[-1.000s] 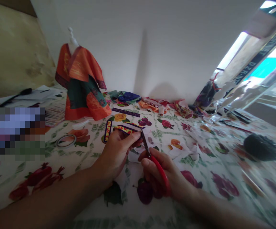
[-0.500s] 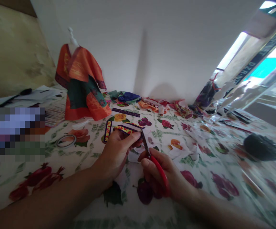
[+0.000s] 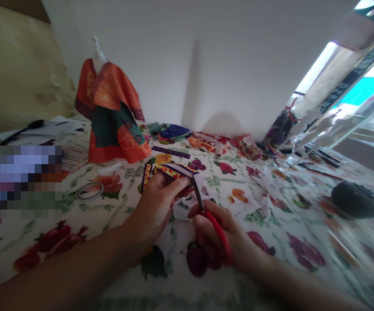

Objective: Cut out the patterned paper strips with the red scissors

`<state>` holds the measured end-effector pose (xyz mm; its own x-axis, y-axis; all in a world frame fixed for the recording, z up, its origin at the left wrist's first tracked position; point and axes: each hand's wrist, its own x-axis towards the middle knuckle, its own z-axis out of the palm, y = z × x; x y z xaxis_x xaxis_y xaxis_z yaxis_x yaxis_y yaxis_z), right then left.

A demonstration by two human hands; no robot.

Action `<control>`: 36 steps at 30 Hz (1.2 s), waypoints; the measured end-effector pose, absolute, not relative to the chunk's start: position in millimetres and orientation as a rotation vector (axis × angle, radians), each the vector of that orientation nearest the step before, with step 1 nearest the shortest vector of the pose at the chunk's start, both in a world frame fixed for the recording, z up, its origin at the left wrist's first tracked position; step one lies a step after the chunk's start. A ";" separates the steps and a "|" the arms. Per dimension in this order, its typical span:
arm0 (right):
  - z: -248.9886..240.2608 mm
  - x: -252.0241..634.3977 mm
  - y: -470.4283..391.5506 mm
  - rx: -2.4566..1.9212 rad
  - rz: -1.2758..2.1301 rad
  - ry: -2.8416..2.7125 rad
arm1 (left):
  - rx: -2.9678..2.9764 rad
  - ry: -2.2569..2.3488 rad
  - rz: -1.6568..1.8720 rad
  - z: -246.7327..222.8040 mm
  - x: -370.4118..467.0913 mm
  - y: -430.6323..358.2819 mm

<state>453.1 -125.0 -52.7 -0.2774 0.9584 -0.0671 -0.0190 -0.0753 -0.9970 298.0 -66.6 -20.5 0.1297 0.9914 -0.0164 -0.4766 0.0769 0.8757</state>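
Observation:
A patterned strip (image 3: 173, 172) in yellow, red and dark blue, with a white edge, is pinched in my left hand (image 3: 161, 196). My right hand (image 3: 215, 233) is closed round the red-handled scissors (image 3: 219, 235). Their dark blades point up and away, and the tips touch or lie very near the strip's right end by my left thumb. Another patterned piece (image 3: 147, 176) lies flat just left of the strip. Beyond it rests a dark purple strip (image 3: 170, 152). White paper scraps (image 3: 182, 209) are below and right of my left hand.
A small figure in an orange and green robe (image 3: 109, 112) stands at the back left. A tape roll (image 3: 90, 191) lies at the left. Crumpled fabrics (image 3: 206, 141) line the wall. A dark bundle (image 3: 356, 199) and white figures (image 3: 322, 125) are at the right, on the floral tablecloth (image 3: 109, 285).
The held strip has tilted slightly, showing more of its patterned face. Both hands and the scissors have barely moved.

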 end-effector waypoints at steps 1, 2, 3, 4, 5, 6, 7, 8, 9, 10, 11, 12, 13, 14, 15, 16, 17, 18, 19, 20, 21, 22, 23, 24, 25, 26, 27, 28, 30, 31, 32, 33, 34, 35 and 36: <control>-53.5 453.9 -124.5 -1.090 1.481 -1.360 | 0.857 0.767 1.285 -20.9 297.7 -65.6; -54.0 454.7 -124.1 -1.084 1.483 -1.364 | 0.854 0.763 1.285 -21.4 297.5 -64.6; -54.3 455.4 -123.8 -1.082 1.485 -1.365 | 0.850 0.762 1.286 -21.8 297.3 -63.7; -54.5 456.0 -123.6 -1.083 1.487 -1.368 | 0.848 0.765 1.286 -21.9 297.0 -63.0; -54.5 456.6 -123.5 -1.083 1.489 -1.368 | 0.847 0.770 1.287 -21.8 296.7 -62.4; -54.6 457.1 -123.5 -1.082 1.496 -1.367 | 0.850 0.774 1.287 -21.4 296.4 -62.0; -54.7 457.6 -123.6 -1.084 1.505 -1.365 | 0.855 0.774 1.289 -20.9 296.0 -61.5; -54.9 458.1 -123.6 -1.084 1.514 -1.366 | 0.860 0.770 1.293 -20.2 295.4 -61.0; -55.2 458.6 -123.7 -1.083 1.518 -1.370 | 0.865 0.764 1.300 -19.5 294.8 -60.4; -55.6 459.0 -123.7 -1.082 1.522 -1.379 | 0.869 0.759 1.307 -19.0 294.0 -59.6; -56.0 459.5 -123.7 -1.082 1.521 -1.392 | 0.875 0.754 1.310 -18.7 293.3 -58.6; -56.4 459.8 -123.7 -1.081 1.519 -1.408 | 0.879 0.750 1.309 -18.5 292.5 -57.5; -56.7 460.1 -123.7 -1.081 1.515 -1.420 | 0.882 0.748 1.307 -18.7 291.8 -56.3; -56.8 460.3 -123.8 -1.079 1.515 -1.430 | 0.886 0.745 1.304 -19.0 291.1 -55.2; -56.8 460.4 -123.8 -1.077 1.516 -1.434 | 0.889 0.742 1.304 -19.4 290.6 -54.1; -56.8 460.5 -123.9 -1.071 1.521 -1.435 | 0.893 0.738 1.305 -20.0 290.1 -53.1; -56.6 460.4 -124.0 -1.066 1.525 -1.433 | 0.897 0.735 1.307 -20.4 289.8 -52.3; -56.4 460.4 -124.1 -1.059 1.532 -1.428 | 0.904 0.732 1.306 -20.8 289.5 -51.8; -56.3 460.2 -124.1 -1.049 1.538 -1.423 | 0.911 0.726 1.298 -20.9 289.2 -51.5; -56.2 460.2 -124.1 -1.040 1.543 -1.418 | 0.918 0.717 1.287 -20.9 288.9 -51.4; -56.3 460.1 -124.1 -1.035 1.546 -1.413 | 0.923 0.707 1.276 -20.7 288.7 -51.5; -56.3 460.2 -124.1 -1.032 1.549 -1.408 | 0.927 0.701 1.264 -20.3 288.4 -51.6; -56.5 460.3 -124.1 -1.031 1.551 -1.405 | 0.929 0.700 1.254 -19.9 288.2 -51.8; -56.7 460.5 -124.1 -1.029 1.554 -1.404 | 0.930 0.702 1.249 -19.6 288.1 -52.0; -56.9 460.8 -124.1 -1.030 1.558 -1.402 | 0.932 0.703 1.246 -19.3 288.0 -52.2; -57.1 461.1 -124.0 -1.027 1.561 -1.401 | 0.937 0.704 1.245 -19.3 287.9 -52.2; -57.3 461.3 -123.9 -1.023 1.564 -1.398 | 0.946 0.703 1.243 -19.4 287.8 -52.2; -57.4 461.5 -123.8 -1.019 1.568 -1.394 | 0.958 0.701 1.240 -19.7 287.8 -52.1; -57.6 461.7 -123.4 -1.009 1.571 -1.386 | 0.986 0.700 1.231 -20.6 287.5 -51.8; -57.6 461.7 -123.3 -1.003 1.572 -1.387 | 0.997 0.701 1.221 -21.1 287.3 -51.6; -57.5 461.6 -123.2 -0.998 1.571 -1.386 | 1.004 0.701 1.213 -21.5 287.1 -51.5; -57.3 461.5 -123.1 -0.991 1.574 -1.385 | 1.007 0.699 1.206 -21.8 286.8 -51.5; -57.2 461.3 -123.2 -0.985 1.578 -1.381 | 1.007 0.697 1.201 -22.0 286.7 -51.6; -57.0 461.1 -123.3 -0.981 1.582 -1.375 | 1.006 0.695 1.197 -22.0 286.6 -51.9; -56.9 460.9 -123.5 -0.978 1.589 -1.366 | 1.004 0.697 1.194 -22.0 286.6 -52.2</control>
<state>460.9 -123.5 -56.9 -0.3757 0.9253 -0.0515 -0.0876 -0.0907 -0.9920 286.6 -52.2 -22.0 0.2553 0.9648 0.0632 -0.4195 0.0516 0.9063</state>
